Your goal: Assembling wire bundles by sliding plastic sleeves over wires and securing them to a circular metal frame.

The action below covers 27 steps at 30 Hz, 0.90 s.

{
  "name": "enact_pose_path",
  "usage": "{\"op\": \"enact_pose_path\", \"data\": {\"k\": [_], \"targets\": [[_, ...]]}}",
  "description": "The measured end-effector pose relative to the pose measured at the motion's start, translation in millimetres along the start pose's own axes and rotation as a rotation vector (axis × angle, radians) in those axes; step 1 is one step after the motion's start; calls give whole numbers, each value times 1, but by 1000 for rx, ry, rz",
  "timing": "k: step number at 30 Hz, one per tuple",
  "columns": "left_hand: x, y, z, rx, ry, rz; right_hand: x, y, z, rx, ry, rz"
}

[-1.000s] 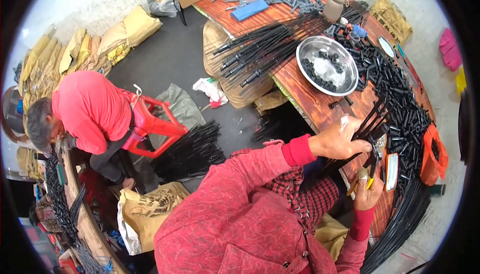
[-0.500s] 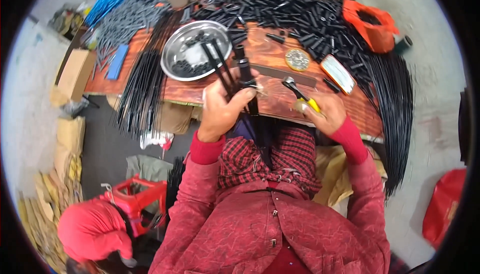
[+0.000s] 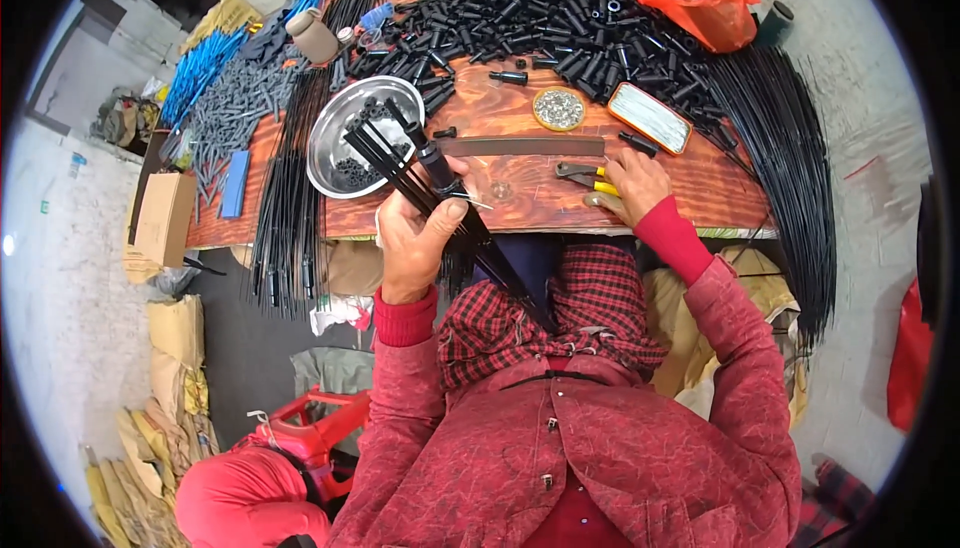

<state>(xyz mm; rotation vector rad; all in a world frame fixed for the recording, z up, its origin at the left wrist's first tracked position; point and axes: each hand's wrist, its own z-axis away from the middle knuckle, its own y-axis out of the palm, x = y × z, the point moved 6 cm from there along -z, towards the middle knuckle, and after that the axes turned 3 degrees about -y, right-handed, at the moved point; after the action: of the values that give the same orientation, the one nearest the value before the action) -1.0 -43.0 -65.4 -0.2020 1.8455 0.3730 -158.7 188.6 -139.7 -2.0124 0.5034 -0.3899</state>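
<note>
So: blk rods [image 3: 500, 266] in L hand [image 3: 412, 243], slanting from above the worktop [image 3: 545, 206] down past its near edge over the lap [image 3: 597, 293]; blk tube fitting [image 3: 433, 160] clasped w/ them. L hand closed round both, thumb across, prob. to keep the lot bunched. R hand [image 3: 638, 188] half curled at yellow-handled pliers [image 3: 606, 188], nr worktop edge; can't tell if it grips or merely touches. Handles face R palm, prob. for easy hold. Just beyond L hand: steel bowl [image 3: 322, 148] w/ small blk parts [image 3: 355, 176]; rods overlap it in view, contact unclear. Flat dark bar [image 3: 530, 146] lies crosswise, in the way betw. hands & heap of blk fittings [image 3: 560, 23]. Farther out: orange bag [image 3: 705, 23]; long rods [image 3: 775, 138] overhang R edge, presumably too long for it.
</note>
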Motion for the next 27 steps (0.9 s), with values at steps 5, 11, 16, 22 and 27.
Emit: {"op": "enact_pose_path", "data": {"k": [5,11,16,22,27], "targets": [[2,7,-2,1,-35,41,43,-33,-11,-82,-9,-165],[-2,15,0,-40,-7,59,103,-63,-42,-56,131,-1034],[-9,15,3,-49,-36,19,120,-74,-52,-187,119,-1258],[-15,14,4,-15,27,-41,125,-69,-49,-248,51,-1219],[-20,16,6,-35,-55,-83,129,-78,-50,-314,-1,-1143]]}}
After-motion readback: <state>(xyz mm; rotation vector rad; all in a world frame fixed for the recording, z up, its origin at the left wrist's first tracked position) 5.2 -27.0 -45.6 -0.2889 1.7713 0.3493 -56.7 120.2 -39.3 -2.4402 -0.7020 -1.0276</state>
